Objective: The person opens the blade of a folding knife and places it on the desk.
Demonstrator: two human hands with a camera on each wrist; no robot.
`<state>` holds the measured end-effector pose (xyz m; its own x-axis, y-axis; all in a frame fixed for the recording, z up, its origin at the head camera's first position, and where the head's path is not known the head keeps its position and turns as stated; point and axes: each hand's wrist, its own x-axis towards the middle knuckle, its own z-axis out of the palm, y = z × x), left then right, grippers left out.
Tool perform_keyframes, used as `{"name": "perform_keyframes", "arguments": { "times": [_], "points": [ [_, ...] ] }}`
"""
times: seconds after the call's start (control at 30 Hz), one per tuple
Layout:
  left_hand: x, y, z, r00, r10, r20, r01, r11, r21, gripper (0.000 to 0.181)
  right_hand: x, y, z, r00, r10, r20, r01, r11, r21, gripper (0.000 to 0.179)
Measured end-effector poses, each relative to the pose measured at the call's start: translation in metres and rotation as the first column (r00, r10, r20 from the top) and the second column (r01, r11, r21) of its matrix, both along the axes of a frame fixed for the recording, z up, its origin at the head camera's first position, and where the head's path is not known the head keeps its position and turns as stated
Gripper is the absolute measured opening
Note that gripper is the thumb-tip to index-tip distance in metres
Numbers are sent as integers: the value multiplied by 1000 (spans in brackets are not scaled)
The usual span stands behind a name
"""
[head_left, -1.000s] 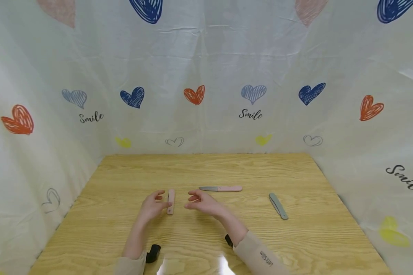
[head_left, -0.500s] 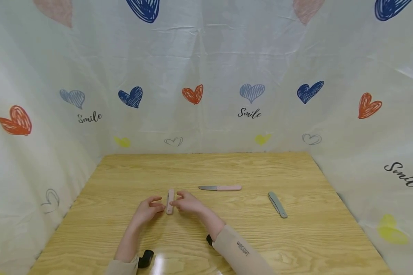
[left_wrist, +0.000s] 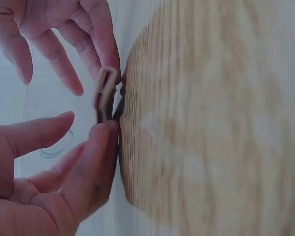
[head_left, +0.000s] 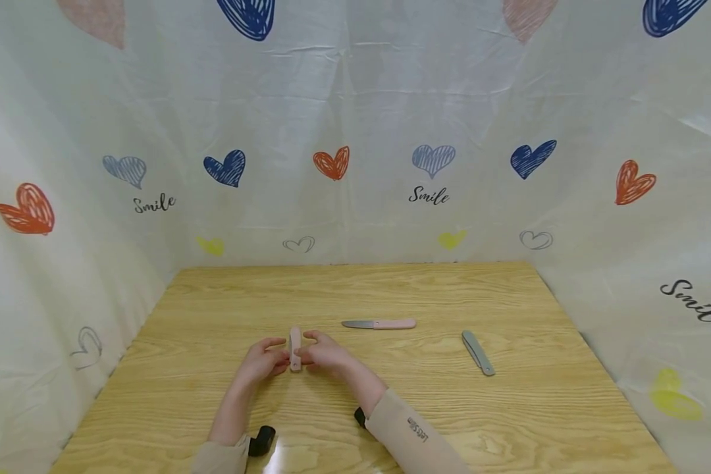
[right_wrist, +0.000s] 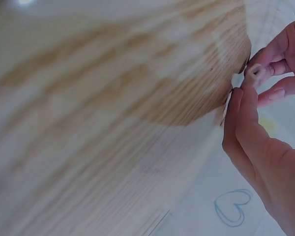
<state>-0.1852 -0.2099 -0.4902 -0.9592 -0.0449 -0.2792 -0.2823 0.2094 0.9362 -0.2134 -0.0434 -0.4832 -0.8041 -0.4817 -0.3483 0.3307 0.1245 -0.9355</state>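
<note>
Folded pink knife [head_left: 295, 341]: left of the table's middle, between the two hands, its length running near to far; most of it is hidden by fingers in the wrist views, and whether it rests on the wood or is slightly raised cannot be told.
Left hand [head_left: 263, 363]: at the left side of the folded pink knife, digits extended and spread, one meeting its side.
Right hand [head_left: 330, 355]: at the right side, fingers mostly spread, tips against the same knife; a firm pinch cannot be made out.
Unfolded pink knife [head_left: 379, 324]: farther and to the right, just beyond the right hand, lying crosswise, blade pointing left.
Green knife [head_left: 478, 353]: folded, well to the right, slanting from far left to near right.
In the way: the right hand stands between the two pink knives; the right sleeve [head_left: 417, 431] crosses the near part of the table.
Black wrist pieces: one at the left cuff [head_left: 263, 441], another partly hidden at the right.
Table [head_left: 450, 296]: pale wood, glare at its near edge.
Curtain [head_left: 385, 118]: white, printed with hearts and "Smile", behind and to both sides.
</note>
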Motion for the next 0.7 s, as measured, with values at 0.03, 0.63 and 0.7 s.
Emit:
{"name": "perform_keyframes", "arguments": {
  "times": [0.03, 0.63, 0.7],
  "points": [
    [0, 0, 0, 1000, 6, -2, -6, 1000, 7, 44, 0, 0, 0, 1000, 2, 0, -2, 1000, -1, 59],
    [2, 13, 15, 988, -138, -70, 147, 978, 145, 68, -4, 33, -1, 997, -7, -75, 2, 998, -66, 62],
    [3, 20, 20, 981, -175, -85, 186, 972, 141, 70, -5, 42, 2, 994, 13, -110, -19, 998, -60, 62]
  ]
}}
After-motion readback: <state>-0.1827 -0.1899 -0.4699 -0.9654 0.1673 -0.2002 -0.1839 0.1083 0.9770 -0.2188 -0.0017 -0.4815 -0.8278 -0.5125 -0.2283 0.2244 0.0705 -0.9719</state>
